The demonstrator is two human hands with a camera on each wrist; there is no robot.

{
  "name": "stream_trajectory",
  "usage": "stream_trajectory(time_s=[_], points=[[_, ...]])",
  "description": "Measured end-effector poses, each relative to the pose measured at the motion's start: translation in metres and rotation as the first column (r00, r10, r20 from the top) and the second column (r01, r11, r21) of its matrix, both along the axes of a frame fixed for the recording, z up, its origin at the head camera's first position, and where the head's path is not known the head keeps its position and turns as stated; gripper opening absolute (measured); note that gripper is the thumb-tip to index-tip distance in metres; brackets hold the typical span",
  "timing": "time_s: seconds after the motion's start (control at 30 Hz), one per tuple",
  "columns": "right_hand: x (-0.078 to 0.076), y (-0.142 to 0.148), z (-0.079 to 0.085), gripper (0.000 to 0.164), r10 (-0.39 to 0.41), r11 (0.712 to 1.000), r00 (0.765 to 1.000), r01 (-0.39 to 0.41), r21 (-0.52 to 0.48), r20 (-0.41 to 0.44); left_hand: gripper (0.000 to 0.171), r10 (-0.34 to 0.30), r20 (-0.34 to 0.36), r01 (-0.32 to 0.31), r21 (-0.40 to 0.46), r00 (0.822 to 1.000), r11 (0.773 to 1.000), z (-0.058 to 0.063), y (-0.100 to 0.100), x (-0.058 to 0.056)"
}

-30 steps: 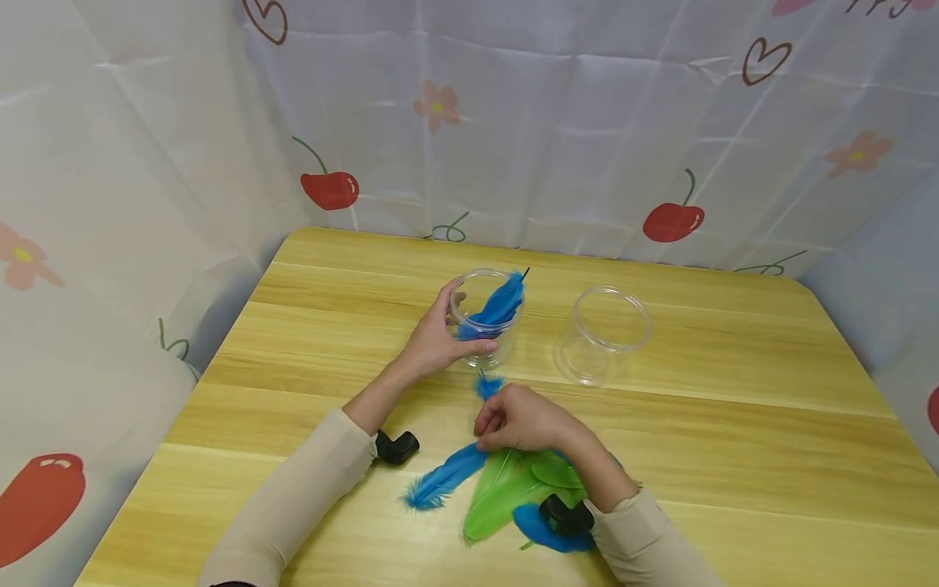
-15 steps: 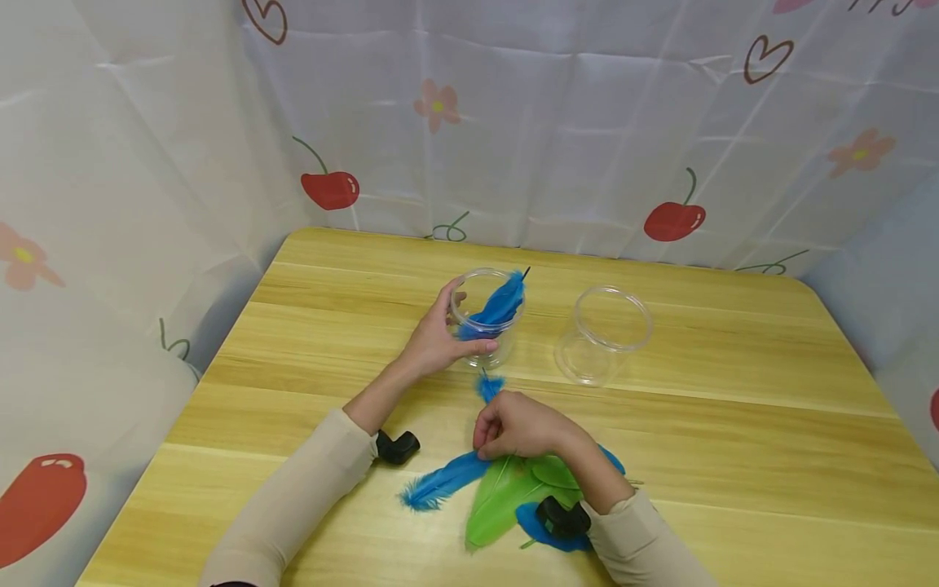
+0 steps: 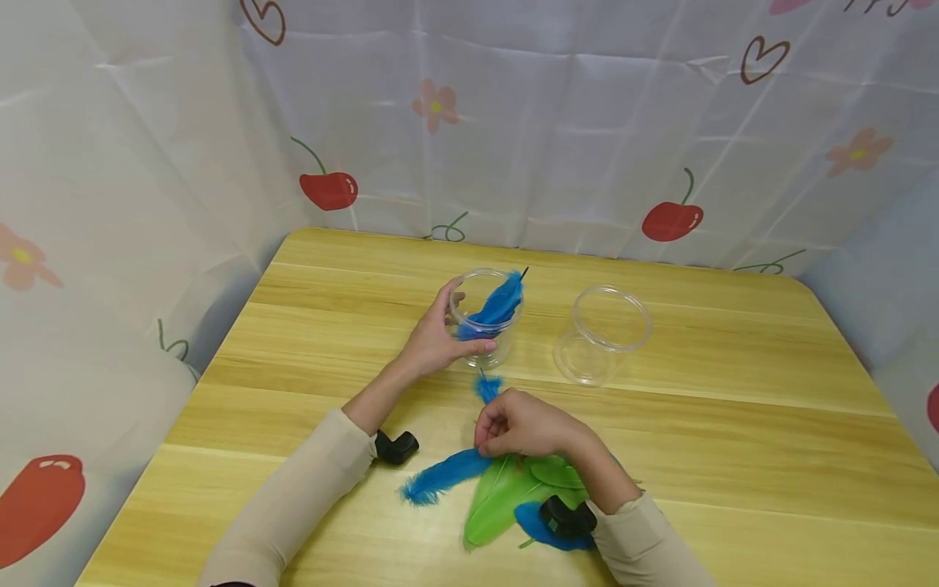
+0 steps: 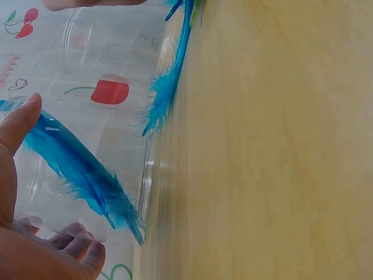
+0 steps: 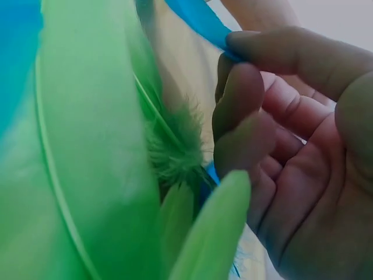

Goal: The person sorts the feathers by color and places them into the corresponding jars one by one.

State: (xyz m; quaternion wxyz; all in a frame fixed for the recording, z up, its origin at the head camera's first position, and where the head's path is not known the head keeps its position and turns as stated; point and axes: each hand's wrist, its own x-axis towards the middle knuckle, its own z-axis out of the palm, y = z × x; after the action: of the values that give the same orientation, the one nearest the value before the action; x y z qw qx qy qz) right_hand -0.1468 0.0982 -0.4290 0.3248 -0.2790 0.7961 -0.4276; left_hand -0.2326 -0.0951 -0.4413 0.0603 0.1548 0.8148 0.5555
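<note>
Furthest left among the things, I had the pinched blue feather (image 3: 443, 478) slanting away from the right hand, its fluffy end free; I could not tell whether that end touched the table (image 3: 734, 408). I judged that a quick swing might bend it.

Next, my left hand (image 3: 434, 344) was wrapped round the clear cup (image 3: 502, 346), thumb on the near side, fingers round the far side. Squeezing harder could have dented the thin-looking wall, while too slack a hold might have let the light cup tip. Inside it, a blue plume (image 3: 497, 306), maybe more than one feather, leaned with its dark quill poking above the rim; a careless knock there could have flipped it out.

Just below the cup lay a blue tuft (image 3: 487, 388), which the right hand could easily have brushed aside on its way over. Beneath that hand spread the green feathers (image 3: 499, 509), overlapping, so a low drag risked pulling one along.

My right hand (image 3: 530, 424) had thumb and forefinger closed on the pinched blue feather; too light a nip could have lost it. The black mount (image 3: 565, 518) at that wrist hung over another blue feather (image 3: 539, 526) and might have snagged it. Rightmost stood a second clear cup (image 3: 590, 363), well apart from the right hand.
</note>
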Motion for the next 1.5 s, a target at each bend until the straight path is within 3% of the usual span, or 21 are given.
stream_trajectory(time_s=[0.33,0.7,0.87,1.13,1.3,1.5], points=[[0.001,0.01,0.001,0.005,-0.017,0.985,0.991,0.04,-0.168,0.133,0.106,-0.006,-0.008,0.006,0.009,1.0,1.0,0.001,0.001,0.0],[0.001,0.024,0.001,0.013,0.063,0.93,0.975,0.02,-0.368,0.212,0.106,-0.01,0.004,0.01,0.019,1.0,1.0,0.001,-0.001,0.001],[0.001,0.03,0.002,0.018,0.074,0.898,0.969,0.038,-0.438,0.235,0.106,-0.013,-0.001,0.013,0.018,1.0,1.0,0.001,-0.001,0.0],[0.001,0.039,0.009,0.019,0.024,0.868,0.975,0.089,-0.488,0.22,0.106,-0.009,-0.001,0.009,0.01,1.0,1.0,0.001,0.0,0.0],[-0.003,0.047,0.009,0.008,0.015,0.802,0.981,0.105,-0.588,0.196,0.106,-0.008,-0.005,0.008,0.003,1.0,1.0,0.0,0.0,0.0],[-0.008,0.055,0.015,0.017,-0.018,0.683,0.974,0.177,-0.708,0.226,0.106,-0.004,-0.008,0.004,0.0,1.0,1.0,0.0,0.001,-0.001]])
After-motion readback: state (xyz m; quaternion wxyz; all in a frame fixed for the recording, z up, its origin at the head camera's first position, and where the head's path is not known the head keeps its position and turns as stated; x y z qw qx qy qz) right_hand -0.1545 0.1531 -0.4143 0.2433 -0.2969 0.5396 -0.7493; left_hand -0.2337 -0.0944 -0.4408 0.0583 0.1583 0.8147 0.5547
